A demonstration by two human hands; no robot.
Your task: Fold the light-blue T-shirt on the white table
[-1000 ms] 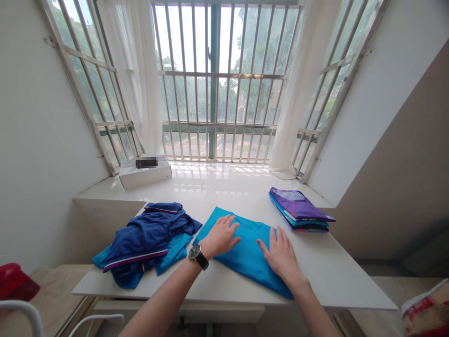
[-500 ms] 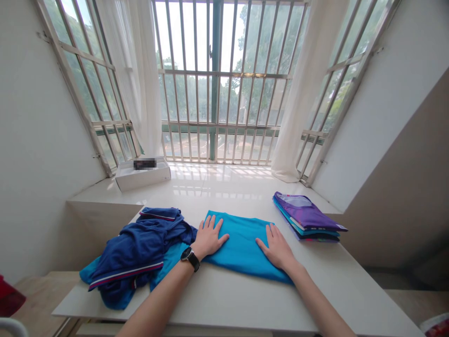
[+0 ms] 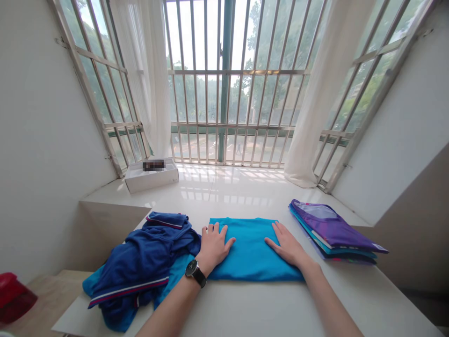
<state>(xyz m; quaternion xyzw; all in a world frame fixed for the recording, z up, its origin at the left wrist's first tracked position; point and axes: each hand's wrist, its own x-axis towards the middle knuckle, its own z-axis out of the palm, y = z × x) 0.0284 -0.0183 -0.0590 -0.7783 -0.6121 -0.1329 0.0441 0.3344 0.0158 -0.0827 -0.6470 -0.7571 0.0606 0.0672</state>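
Note:
A folded bright blue garment [image 3: 250, 248] lies flat on the white table [image 3: 242, 304]. On its left end rests my left hand [image 3: 214, 244], fingers apart and slightly bent, with a black-strapped watch [image 3: 195, 272] on the wrist. My right hand [image 3: 288, 243] lies on the garment's right end, fingers stretched out and thumb apart. Neither hand grips the cloth. Just left of my left hand is a crumpled heap with a dark blue garment [image 3: 140, 262] with striped trim on top and lighter blue cloth [image 3: 178, 271] under it.
To the right stands a stack of folded clothes [image 3: 336, 229], purple on top. A white box [image 3: 150, 178] sits on the window ledge at the back left. Barred windows and white curtains [image 3: 312, 117] close off the back. A red object [image 3: 16, 297] is at the lower left.
The whole view has shifted a little, so most things appear farther right. My left hand's fingers are more bent, and the blue garment's near edge looks straighter. Both hands remain on it.

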